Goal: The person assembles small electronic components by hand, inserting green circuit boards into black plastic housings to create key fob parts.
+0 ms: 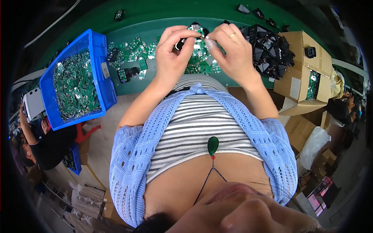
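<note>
My left hand (175, 48) and my right hand (234, 49) meet over the green bench, fingertips almost touching. Both are closed in a pinch. Between them shows a short stretch of thin red wire (203, 37), with a small pale tip by the right fingers; the rest of it is hidden. Just beyond the fingertips lies a black housing (204, 30) with a circuit board. Under the hands is a heap of green circuit boards (200, 64). More loose boards (136, 49) are strewn left of my left hand.
A blue bin (103, 83) full of green boards stands at the left. Black housings with wires (270, 52) are piled right of my right hand, beside an open cardboard box (289, 73) holding boards. Several black parts (259, 14) lie along the far side. Another person (52, 145) is at far left.
</note>
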Tool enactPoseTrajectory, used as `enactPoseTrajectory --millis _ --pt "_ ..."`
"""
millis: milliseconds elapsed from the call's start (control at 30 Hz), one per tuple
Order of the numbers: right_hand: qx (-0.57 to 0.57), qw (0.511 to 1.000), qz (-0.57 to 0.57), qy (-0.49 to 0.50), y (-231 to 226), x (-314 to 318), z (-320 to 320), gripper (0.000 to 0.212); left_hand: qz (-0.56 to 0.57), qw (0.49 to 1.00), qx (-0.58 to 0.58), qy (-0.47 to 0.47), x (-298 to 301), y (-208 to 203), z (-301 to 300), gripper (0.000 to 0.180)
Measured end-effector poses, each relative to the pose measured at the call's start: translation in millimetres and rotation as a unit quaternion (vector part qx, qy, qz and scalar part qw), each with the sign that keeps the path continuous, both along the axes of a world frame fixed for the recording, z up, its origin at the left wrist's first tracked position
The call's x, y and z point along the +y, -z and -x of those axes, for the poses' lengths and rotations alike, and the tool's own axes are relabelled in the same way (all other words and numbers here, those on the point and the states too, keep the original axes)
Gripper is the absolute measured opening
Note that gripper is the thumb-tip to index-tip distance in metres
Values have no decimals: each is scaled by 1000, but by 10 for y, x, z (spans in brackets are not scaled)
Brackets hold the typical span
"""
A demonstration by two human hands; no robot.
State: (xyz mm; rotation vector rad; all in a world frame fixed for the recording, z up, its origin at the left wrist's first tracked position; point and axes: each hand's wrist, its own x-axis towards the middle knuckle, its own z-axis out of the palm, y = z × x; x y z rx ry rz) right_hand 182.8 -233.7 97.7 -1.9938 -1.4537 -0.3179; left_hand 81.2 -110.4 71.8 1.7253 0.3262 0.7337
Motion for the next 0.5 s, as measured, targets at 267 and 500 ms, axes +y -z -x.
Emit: enactPoseTrajectory --millis 267,500 --pt "-139 983 110 -42 -260 45 -90 17 -142 989 -39 -34 -42 -12 -65 16" --pt "289 955 -54 -40 -22 -39 -16 16 231 964 102 86 6 -135 2 10"
